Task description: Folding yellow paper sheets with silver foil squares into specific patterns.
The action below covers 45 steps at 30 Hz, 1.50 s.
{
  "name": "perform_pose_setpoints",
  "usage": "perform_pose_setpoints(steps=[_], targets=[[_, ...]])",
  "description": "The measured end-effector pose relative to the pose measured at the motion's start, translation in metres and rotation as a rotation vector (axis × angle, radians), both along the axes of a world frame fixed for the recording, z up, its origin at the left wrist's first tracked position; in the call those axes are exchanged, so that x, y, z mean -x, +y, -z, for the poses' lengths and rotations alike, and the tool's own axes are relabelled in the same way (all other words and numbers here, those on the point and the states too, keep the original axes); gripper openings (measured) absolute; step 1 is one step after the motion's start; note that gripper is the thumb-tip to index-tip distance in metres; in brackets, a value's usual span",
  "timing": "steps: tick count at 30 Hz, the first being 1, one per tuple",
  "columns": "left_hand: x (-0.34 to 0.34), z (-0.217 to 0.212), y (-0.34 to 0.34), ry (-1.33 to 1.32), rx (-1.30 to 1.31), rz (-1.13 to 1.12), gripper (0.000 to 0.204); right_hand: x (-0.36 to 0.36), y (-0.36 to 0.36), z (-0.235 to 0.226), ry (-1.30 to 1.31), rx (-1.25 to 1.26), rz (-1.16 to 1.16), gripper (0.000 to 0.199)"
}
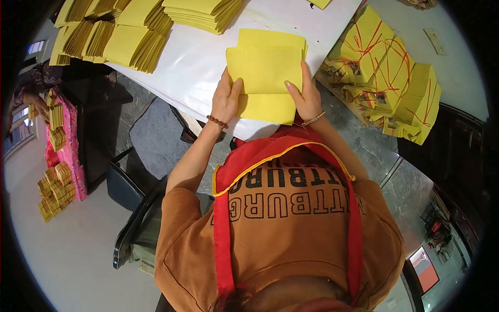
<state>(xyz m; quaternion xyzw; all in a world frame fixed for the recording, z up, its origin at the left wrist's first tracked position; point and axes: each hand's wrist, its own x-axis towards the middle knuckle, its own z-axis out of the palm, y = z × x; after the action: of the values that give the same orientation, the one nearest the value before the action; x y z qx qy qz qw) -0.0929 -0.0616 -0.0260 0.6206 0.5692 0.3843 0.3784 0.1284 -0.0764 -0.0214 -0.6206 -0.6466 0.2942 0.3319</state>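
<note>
A few yellow paper pieces lie over one another, edges not lined up, at the front edge of the white-covered table. A straight edge or fold crosses them near the bottom. My left hand grips their left side, its thumb on top and its other fingers along the edge. On the right side, my right hand holds them with the thumb on top and fingers along the outer edge. The undersides of the papers are hidden. Whether they are envelopes or folded sheets, I cannot tell.
Several stacks of yellow paper fill the table's far left. Tied yellow bundles with red string stand to the right. A dark chair and a grey cushion are at left. Beyond them, another person's hand is near pink cloth.
</note>
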Motion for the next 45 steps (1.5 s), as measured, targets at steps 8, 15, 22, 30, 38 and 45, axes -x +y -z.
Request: perform_pose_setpoints(steps=[8, 15, 22, 30, 38, 45], targets=[[0.003, -0.007, -0.005, -0.437, 0.321, -0.14, 0.021, 0.002, -0.014, 0.007, 0.276, -0.065, 0.018, 0.046], [0.003, -0.003, -0.004, -0.274, 0.297, -0.211, 0.024, 0.004, -0.017, 0.007, 0.342, 0.093, 0.135, 0.026], [-0.001, 0.002, 0.005, -0.076, 0.283, -0.245, 0.027, 0.01, -0.003, 0.008, 0.318, 0.133, 0.229, 0.026], [-0.002, 0.002, 0.013, 0.026, 0.257, -0.242, 0.028, 0.009, 0.002, 0.007, 0.205, 0.173, 0.251, 0.026], [-0.002, 0.009, 0.015, 0.003, 0.262, -0.284, 0.029, 0.014, 0.002, 0.017, 0.281, 0.042, 0.279, 0.025], [-0.006, -0.007, 0.015, -0.044, 0.281, -0.293, 0.026, 0.013, 0.004, 0.022, 0.23, 0.01, 0.289, 0.023]])
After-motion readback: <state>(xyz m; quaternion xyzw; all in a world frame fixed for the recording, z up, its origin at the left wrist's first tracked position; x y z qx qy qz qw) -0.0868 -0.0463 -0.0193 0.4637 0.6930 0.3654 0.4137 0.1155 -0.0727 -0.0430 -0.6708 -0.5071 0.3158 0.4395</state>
